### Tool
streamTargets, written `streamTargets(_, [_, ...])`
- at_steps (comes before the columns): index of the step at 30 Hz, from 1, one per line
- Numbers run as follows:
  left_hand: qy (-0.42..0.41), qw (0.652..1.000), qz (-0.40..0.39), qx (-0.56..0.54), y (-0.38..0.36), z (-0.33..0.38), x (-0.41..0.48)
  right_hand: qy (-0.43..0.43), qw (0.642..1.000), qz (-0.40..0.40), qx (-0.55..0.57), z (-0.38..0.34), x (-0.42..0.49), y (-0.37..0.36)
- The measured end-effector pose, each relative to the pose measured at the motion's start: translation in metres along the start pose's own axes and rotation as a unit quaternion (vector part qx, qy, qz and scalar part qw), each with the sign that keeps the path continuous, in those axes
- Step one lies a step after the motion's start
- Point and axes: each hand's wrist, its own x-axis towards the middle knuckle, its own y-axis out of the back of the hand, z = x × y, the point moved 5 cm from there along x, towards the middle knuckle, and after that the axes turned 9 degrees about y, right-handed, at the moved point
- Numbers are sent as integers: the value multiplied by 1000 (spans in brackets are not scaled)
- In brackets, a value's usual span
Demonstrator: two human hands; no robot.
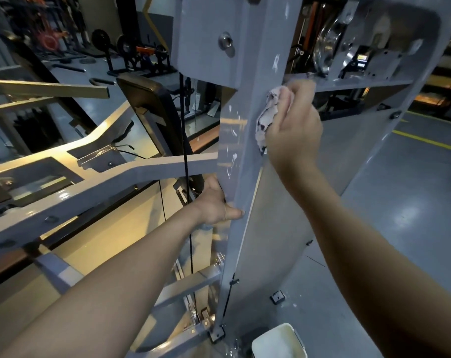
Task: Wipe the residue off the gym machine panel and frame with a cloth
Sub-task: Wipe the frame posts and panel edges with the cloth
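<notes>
On smooth grey frame [247, 140]: right hand [294, 125] presses crumpled cloth [267, 115].

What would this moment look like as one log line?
right hand: rubs cloth on frame | left hand: grips frame | residue: visible streaks

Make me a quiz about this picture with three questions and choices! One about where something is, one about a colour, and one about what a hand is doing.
1. Where is the cloth?
A) pressed against the grey upright post
B) draped over a seat
C) stuffed in a pocket

2. What colour is the tub at the bottom of the picture?
A) red
B) white
C) black

3. What is the left hand doing?
A) hanging free
B) gripping the post
C) holding a bottle

Answers:
1 A: the right hand holds the crumpled cloth against the post.
2 B: the tub looks white.
3 B: its thumb hooks round the post, lower than the cloth.
</notes>
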Motion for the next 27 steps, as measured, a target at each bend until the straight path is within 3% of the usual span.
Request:
streamTargets(2, [-7, 1000, -6, -9, 1, 0, -1, 10, 1000, -23, -16, 0, -18, 0])
streamTargets(7, [-45, 996, 25, -76, 18, 16, -3, 128, 980, -146, -40, 13, -43, 5])
streamTargets(11, [-58, 995, 24, -76, 19, 22, -3, 215, 969, -91, -80, 10, -13, 2])
streamTargets(15, [-75, 992, 34, -99, 18, 21, -5, 166, 983, -23, -81, 1, 5, 4])
streamTargets(17, [-82, 989, 36, -118, 17, 22, -7, 160, 981, -46, -97, 3, -17, 0])
streamTargets(20, [-85, 988, 37, -127, 15, 21, -7, 219, 961, -117, -118, 3, -34, 1])
streamTargets(22, [-85, 988, 48, -119, 14, 20, -7, 248, 951, -111, -150, 1, -21, 5])
streamTargets(27, [-62, 988, 54, -131, 15, 17, -14, 150, 979, -62, -127, -9, -10, 9])
